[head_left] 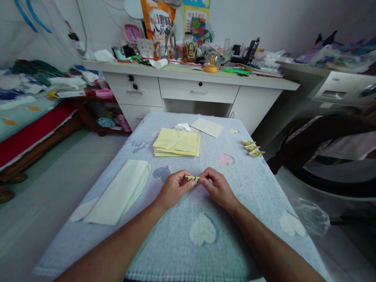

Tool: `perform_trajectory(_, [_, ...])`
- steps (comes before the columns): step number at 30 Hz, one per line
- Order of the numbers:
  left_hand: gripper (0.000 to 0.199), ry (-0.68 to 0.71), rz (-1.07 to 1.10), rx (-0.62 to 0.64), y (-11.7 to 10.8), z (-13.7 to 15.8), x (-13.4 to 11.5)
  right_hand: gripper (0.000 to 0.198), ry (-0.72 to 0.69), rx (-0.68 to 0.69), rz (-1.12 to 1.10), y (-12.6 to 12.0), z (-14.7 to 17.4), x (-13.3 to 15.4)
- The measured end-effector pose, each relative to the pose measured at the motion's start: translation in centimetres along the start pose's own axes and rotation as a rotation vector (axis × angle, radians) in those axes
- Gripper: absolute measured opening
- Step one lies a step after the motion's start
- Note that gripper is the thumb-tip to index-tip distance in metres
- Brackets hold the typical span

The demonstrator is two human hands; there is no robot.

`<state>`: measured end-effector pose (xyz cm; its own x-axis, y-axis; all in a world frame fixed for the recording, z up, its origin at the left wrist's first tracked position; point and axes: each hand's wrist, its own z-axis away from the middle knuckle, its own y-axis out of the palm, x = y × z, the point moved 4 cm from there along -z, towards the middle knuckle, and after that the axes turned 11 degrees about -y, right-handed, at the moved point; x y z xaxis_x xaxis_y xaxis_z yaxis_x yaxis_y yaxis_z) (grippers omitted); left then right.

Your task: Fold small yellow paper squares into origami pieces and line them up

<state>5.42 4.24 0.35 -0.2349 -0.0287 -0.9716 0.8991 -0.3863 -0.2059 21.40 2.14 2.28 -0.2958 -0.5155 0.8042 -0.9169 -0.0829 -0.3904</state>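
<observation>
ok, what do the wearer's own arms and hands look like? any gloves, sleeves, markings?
Left hand and right hand are bare, no gloves. Left forearm and right forearm show no sleeve, watch, bracelet or cable. No clear markings; nails and fine detail too small to tell.

Your head camera faced forward and down across the patterned cloth (198, 207), with your left hand (174, 188) and right hand (219, 188) near, the white desk (182, 88) farther off.
</observation>
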Motion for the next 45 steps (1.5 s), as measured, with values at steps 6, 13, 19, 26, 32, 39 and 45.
perform_trajectory(6, [0.014, 0.0, -0.065, -0.01, 0.0, -0.1, 0.6, 0.012, -0.074, -0.02, 0.052, 0.5, 0.0, 0.6])
perform_trajectory(13, [0.016, -0.056, 0.032, 0.063, 0.5, 0.2, 0.3, 0.014, -0.07, 0.026, 0.096, 0.9, 0.1, 0.5])
perform_trajectory(19, [0.014, -0.071, 0.133, 0.029, -0.5, 0.2, -0.2, 0.016, -0.051, 0.009, 0.078, 0.6, 0.1, 0.3])
perform_trajectory(26, [0.014, -0.079, 0.203, 0.049, -0.4, 0.0, -0.4, 0.02, -0.027, 0.019, 0.046, 0.6, 0.1, 0.3])
perform_trajectory(32, [0.01, -0.013, 0.074, 0.084, 0.0, 0.2, -0.3, 0.016, 0.047, 0.018, -0.081, 0.8, 0.4, 0.1])
perform_trajectory(39, [0.018, -0.043, 0.158, 0.068, 0.2, 0.2, -0.1, 0.023, 0.09, 0.046, -0.156, 1.2, 0.4, 0.3])
perform_trajectory(45, [0.022, -0.079, 0.1, 0.087, 0.3, 0.3, -0.1, 0.028, 0.149, -0.009, -0.334, 1.1, 0.6, -0.4])
